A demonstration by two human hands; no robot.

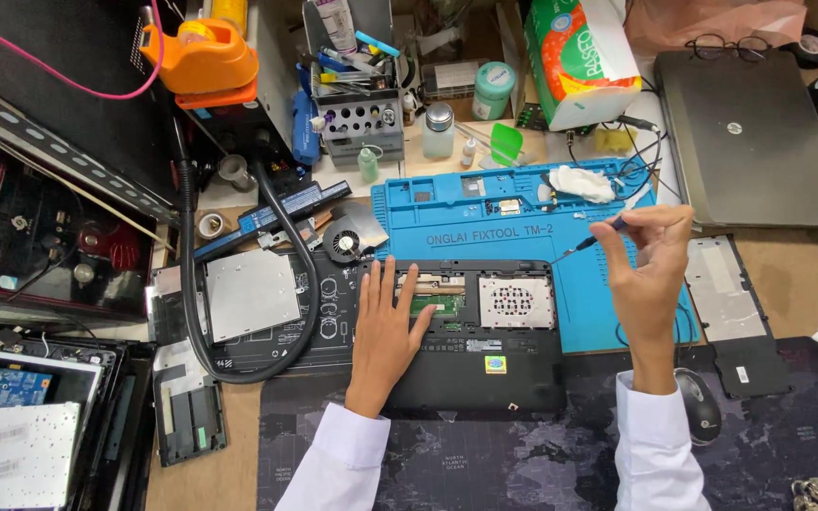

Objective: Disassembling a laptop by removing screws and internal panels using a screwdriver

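A black laptop [485, 369] lies upside down with its bottom hatch open, showing a green memory board [439, 304] and a perforated silver plate [517, 301]. My left hand [385, 326] rests flat on the laptop's left side, fingers spread and touching the open bay's edge. My right hand [644, 274] is raised above the blue repair mat [532, 227], pinching a small black screwdriver [587, 243] whose tip points down-left toward the laptop's upper right corner.
A closed grey laptop [750, 132] sits top right, with a black cover panel [726, 303] below it. A small fan [343, 238], a silver drive [250, 293], a black hose [239, 369], a tool rack [360, 118], a tissue box [579, 61] and a mouse [699, 402] surround the work area.
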